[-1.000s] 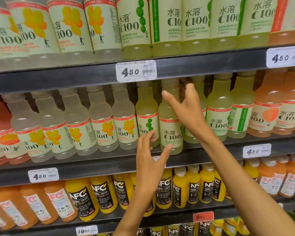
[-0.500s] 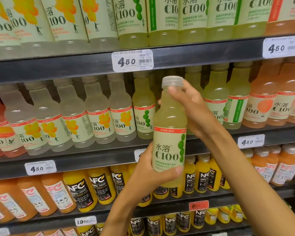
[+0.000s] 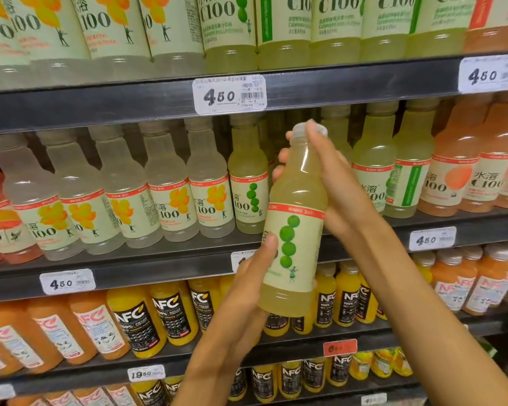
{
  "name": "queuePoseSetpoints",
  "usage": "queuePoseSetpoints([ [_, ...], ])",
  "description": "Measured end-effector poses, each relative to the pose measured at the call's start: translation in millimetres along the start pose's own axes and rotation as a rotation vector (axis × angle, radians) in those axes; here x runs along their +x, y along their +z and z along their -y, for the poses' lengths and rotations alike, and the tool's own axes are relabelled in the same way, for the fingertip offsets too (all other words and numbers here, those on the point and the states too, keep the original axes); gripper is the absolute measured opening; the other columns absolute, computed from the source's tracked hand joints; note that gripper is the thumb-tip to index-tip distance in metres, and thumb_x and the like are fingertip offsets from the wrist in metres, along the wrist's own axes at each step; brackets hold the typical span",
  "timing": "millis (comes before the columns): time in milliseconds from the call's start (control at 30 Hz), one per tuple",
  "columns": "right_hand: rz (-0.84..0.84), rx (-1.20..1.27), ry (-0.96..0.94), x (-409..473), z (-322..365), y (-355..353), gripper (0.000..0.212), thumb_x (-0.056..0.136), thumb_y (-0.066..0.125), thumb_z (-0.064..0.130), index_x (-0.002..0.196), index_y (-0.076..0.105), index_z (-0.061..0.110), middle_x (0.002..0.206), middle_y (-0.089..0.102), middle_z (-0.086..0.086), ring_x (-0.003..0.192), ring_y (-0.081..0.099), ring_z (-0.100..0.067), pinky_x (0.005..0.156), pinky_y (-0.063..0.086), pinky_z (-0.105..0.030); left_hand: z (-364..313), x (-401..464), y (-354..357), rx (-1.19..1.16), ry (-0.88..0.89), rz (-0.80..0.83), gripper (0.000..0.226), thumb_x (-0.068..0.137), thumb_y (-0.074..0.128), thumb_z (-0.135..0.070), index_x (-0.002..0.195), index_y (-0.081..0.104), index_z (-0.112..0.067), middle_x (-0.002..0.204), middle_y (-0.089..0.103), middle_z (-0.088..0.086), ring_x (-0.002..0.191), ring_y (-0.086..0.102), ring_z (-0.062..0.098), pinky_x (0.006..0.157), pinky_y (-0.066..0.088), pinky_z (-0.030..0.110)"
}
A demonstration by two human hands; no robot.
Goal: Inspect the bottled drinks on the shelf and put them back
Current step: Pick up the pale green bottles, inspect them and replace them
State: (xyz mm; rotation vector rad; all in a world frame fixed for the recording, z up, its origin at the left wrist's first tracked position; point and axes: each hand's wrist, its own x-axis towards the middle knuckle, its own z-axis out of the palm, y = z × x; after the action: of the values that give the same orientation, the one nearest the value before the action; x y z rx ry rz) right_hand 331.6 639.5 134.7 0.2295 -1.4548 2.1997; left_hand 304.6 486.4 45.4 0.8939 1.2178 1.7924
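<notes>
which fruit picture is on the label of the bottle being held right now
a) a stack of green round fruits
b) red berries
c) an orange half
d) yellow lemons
a: the bottle, which the left hand holds low down and the right hand holds near the neck, has a column of green round fruits on its pale label.

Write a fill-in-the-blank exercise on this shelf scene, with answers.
1. The pale-green plastic drink bottle carries a column of ____ green circles on its label.
2. The right hand grips its ____ part.
3. The left hand holds its ____ part.
4. The white price tag reads ____.

Answers: four; upper; lower; 450
</notes>
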Motion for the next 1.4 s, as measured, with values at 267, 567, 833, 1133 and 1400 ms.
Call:
queuePoseSetpoints([
  [267, 0.075, 0.294, 0.126, 0, 8, 7, 0.037, 0.094, 0.045, 0.05, 0.101, 0.051, 0.014, 0.07, 0.061, -0.001, 0.06, 0.061, -0.014, 0.064, 0.054, -0.028, 5, -1, 3, -0.438, -0.159, 0.34, 0.08, 0.088, 0.043, -0.066, 0.132, 0.05, 0.001, 0.101, 0.064, 0.015, 0.08, 0.065, 0.022, 0.071, 0.054, 0.034],
  [567, -0.226, -0.16, -0.032, -5, 15, 15, 0.037, 0.092, 0.055, 0.049, 0.105, 0.059, 0.015, 0.076, 0.071, -0.003, 0.069, 0.069, -0.016, 0.061, 0.057, -0.03, 3, -1, -6, 0.149, 0.126, -0.045, 0.06, 0.072, 0.055, -0.077, 0.121, 0.062, -0.042, 0.123, 0.066, -0.006, 0.114, 0.062, 0.016, 0.101, 0.043, 0.044],
  [833, 0.081, 0.156, 0.07, -9, 12, 25, 0.031, 0.095, 0.046, 0.04, 0.11, 0.046, 0.012, 0.076, 0.063, -0.003, 0.067, 0.065, -0.016, 0.065, 0.055, -0.031, 5, -8, -1, -0.427, -0.101, 0.314, 0.08, 0.088, 0.049, -0.062, 0.128, 0.049, 0.007, 0.096, 0.066, 0.019, 0.078, 0.067, 0.026, 0.067, 0.056, 0.035],
  [1133, -0.317, -0.204, -0.039, -12, 16, 28, 0.028, 0.088, 0.066, 0.036, 0.106, 0.058, 0.016, 0.082, 0.069, -0.005, 0.067, 0.069, -0.015, 0.06, 0.058, -0.031, -2, -10, -14, 0.062, 0.009, -0.081, 0.06, 0.072, 0.06, -0.067, 0.119, 0.065, -0.031, 0.119, 0.068, 0.009, 0.107, 0.066, 0.029, 0.094, 0.049, 0.052],
  [1400, 0.003, 0.063, 0.156, -8, 14, 30, 0.047, 0.086, 0.057, 0.041, 0.12, 0.05, 0.009, 0.076, 0.068, -0.005, 0.068, 0.067, -0.016, 0.065, 0.058, -0.029, 9, -14, 4, -0.489, -0.093, 0.258, 0.076, 0.091, 0.033, -0.063, 0.124, 0.056, 0.001, 0.093, 0.064, 0.013, 0.074, 0.064, 0.021, 0.061, 0.054, 0.032],
])
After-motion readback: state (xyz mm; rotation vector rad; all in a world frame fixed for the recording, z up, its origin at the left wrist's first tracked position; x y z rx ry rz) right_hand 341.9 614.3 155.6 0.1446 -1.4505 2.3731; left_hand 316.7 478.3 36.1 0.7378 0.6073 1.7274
